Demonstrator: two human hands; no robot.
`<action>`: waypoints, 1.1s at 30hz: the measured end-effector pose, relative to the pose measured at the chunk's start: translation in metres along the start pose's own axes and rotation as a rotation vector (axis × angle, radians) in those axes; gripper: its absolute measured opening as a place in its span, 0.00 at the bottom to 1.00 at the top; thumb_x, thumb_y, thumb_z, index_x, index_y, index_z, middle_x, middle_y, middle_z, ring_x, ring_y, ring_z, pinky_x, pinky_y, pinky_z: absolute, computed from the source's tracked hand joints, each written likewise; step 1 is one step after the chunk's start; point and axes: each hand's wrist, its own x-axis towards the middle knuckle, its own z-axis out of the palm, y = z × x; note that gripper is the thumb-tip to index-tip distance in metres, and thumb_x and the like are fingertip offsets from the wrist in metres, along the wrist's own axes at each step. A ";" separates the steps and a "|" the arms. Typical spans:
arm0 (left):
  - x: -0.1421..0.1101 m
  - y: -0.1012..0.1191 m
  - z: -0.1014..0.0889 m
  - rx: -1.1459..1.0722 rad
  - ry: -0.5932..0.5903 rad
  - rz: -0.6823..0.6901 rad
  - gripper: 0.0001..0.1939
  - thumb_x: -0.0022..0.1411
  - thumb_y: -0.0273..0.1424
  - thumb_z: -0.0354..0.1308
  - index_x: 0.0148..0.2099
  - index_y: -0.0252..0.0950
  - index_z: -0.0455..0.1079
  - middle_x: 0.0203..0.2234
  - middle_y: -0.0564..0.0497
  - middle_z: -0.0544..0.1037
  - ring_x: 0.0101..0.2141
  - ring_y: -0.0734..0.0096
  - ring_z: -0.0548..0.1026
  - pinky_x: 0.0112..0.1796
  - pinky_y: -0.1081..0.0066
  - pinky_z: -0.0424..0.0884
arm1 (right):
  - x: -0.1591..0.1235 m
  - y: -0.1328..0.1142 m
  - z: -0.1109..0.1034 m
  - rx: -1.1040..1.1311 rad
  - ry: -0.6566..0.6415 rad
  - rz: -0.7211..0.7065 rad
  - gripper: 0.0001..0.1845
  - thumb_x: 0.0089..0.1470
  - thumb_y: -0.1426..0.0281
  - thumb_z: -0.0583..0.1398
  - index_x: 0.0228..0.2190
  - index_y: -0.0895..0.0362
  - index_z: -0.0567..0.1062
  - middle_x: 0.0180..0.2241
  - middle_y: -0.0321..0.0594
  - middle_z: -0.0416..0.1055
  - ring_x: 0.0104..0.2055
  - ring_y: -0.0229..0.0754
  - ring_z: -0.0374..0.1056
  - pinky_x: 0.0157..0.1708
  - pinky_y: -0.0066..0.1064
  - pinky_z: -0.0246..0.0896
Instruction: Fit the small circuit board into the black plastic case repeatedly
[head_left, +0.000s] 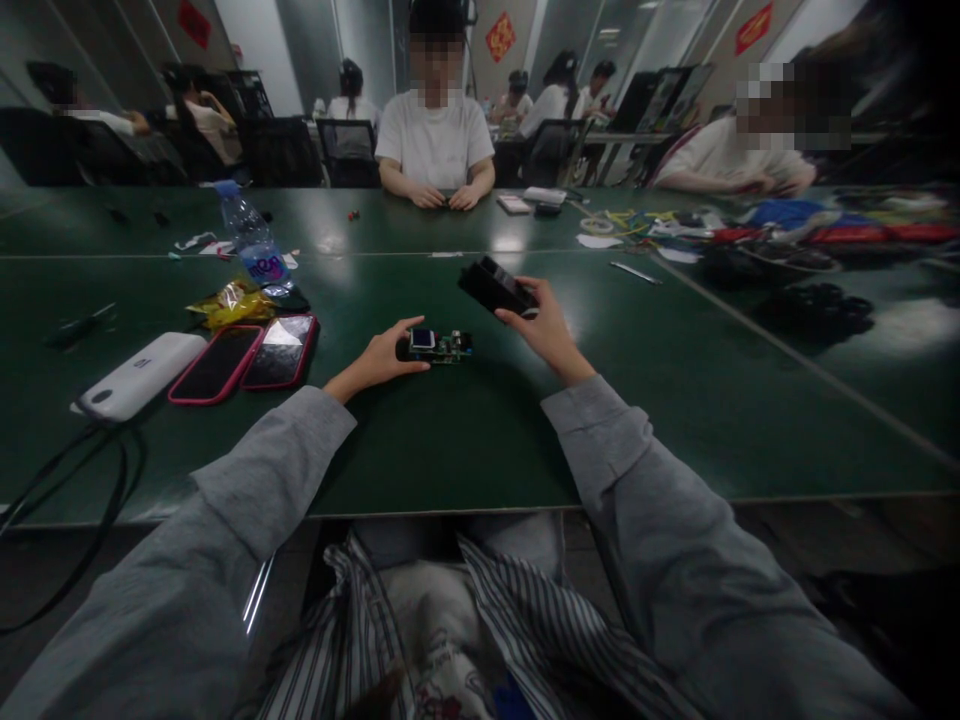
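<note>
Near the middle of the green table, my left hand [384, 357] grips the left end of a small circuit board [448, 347] between thumb and fingers. The board carries a little square screen [422, 339] and several green and metal parts. To the right and slightly farther off, my right hand [546, 325] holds a black plastic casing [496, 287], tilted and raised off the table. The casing looks hollow on its upper side. The two pieces are apart from each other.
To the left lie a white power bank [142, 378] with a cable, two pink-edged phones [217, 365], a yellow wrapper [232, 303] and a plastic bottle [253, 240]. Cables and tools [817, 225] are heaped at the right. A person [436, 140] sits opposite; a pen [635, 273] lies right of centre.
</note>
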 end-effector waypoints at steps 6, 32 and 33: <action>0.000 0.001 -0.001 -0.007 -0.011 -0.009 0.43 0.53 0.41 0.67 0.67 0.44 0.51 0.59 0.42 0.67 0.56 0.49 0.70 0.56 0.48 0.65 | -0.003 0.032 -0.019 -0.367 0.081 0.052 0.29 0.47 0.71 0.66 0.51 0.57 0.67 0.49 0.52 0.64 0.54 0.60 0.61 0.54 0.59 0.58; 0.003 -0.012 0.002 -0.224 0.032 0.003 0.47 0.50 0.29 0.70 0.67 0.45 0.50 0.52 0.43 0.71 0.48 0.55 0.75 0.48 0.52 0.72 | -0.009 0.067 -0.013 -0.562 0.010 0.130 0.30 0.53 0.61 0.62 0.54 0.62 0.65 0.48 0.57 0.64 0.53 0.60 0.62 0.52 0.53 0.59; 0.003 -0.012 0.001 -0.229 0.029 0.009 0.47 0.50 0.29 0.69 0.67 0.45 0.50 0.52 0.43 0.70 0.47 0.55 0.75 0.47 0.52 0.73 | -0.009 0.067 -0.013 -0.561 0.010 0.126 0.30 0.53 0.62 0.62 0.54 0.62 0.65 0.48 0.57 0.64 0.53 0.59 0.62 0.52 0.53 0.59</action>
